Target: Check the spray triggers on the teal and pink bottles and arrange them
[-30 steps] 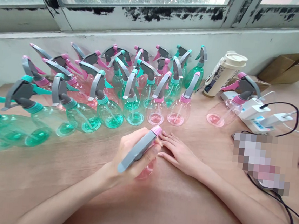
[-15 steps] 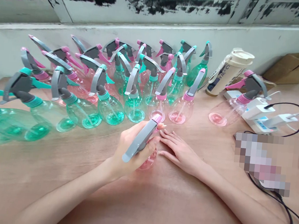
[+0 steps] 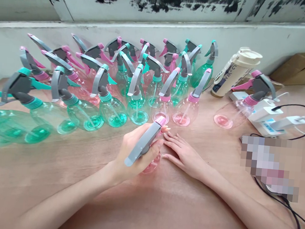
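Observation:
My left hand [image 3: 133, 148] is wrapped around the neck of a pink spray bottle [image 3: 151, 165] with a grey and pink trigger head. Its clear pink base shows below my fingers, upright on or just above the table; which of the two I cannot tell. Palm down on the wood, my right hand [image 3: 186, 154] lies flat with fingers spread, close to the bottle's right side and holding nothing. Just beyond my hands stand another pink spray bottle [image 3: 186, 112] and a green spray bottle [image 3: 139, 109], the front of a crowded group.
Several more green and pink bottles line the wall. To the right are a lone pink spray bottle [image 3: 233, 113], a cream tumbler [image 3: 234, 72], a power strip with chargers [image 3: 269, 122], cables and a cardboard box [image 3: 299, 67]. A blurred-out object [image 3: 268, 167] lies beside my right forearm.
The view has tilted slightly down. Over the first half second, the held bottle's head tipped a little and shifted slightly; since then my hands have stayed nearly still.

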`<state>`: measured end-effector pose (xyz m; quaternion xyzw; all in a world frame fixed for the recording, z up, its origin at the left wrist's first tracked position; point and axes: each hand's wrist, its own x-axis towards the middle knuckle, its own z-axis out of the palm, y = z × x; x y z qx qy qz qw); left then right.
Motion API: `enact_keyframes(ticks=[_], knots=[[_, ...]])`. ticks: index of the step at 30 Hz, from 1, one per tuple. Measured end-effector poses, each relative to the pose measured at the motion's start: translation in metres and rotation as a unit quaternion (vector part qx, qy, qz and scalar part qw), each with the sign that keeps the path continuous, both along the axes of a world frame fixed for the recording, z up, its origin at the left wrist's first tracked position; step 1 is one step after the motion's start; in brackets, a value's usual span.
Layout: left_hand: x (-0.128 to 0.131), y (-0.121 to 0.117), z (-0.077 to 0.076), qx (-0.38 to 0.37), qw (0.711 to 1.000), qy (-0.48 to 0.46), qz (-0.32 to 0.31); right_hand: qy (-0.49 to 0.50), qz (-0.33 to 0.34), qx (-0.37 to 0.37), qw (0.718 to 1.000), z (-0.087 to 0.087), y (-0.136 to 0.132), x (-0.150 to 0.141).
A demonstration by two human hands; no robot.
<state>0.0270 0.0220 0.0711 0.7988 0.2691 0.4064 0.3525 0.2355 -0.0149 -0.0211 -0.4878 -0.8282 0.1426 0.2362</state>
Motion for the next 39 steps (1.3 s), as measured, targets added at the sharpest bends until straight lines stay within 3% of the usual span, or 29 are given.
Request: enact_keyframes(ticks=[8,20,31,39], knots=[[0.000,-0.003,0.007,-0.013,1.000,0.005,0.018,0.010,0.000,-0.001,1.000,0.002,0.000,0.000],[-0.001,-0.002,0.014,0.010,0.999,0.034,-0.014,0.009,-0.003,-0.003,1.000,0.004,-0.001,-0.002],[-0.002,-0.007,0.009,-0.051,0.999,0.018,0.000,0.000,0.004,-0.002,1.000,0.002,-0.001,0.000],[-0.002,-0.008,0.007,-0.041,0.999,0.004,0.006,-0.007,0.006,0.001,1.000,0.000,0.000,0.001]])
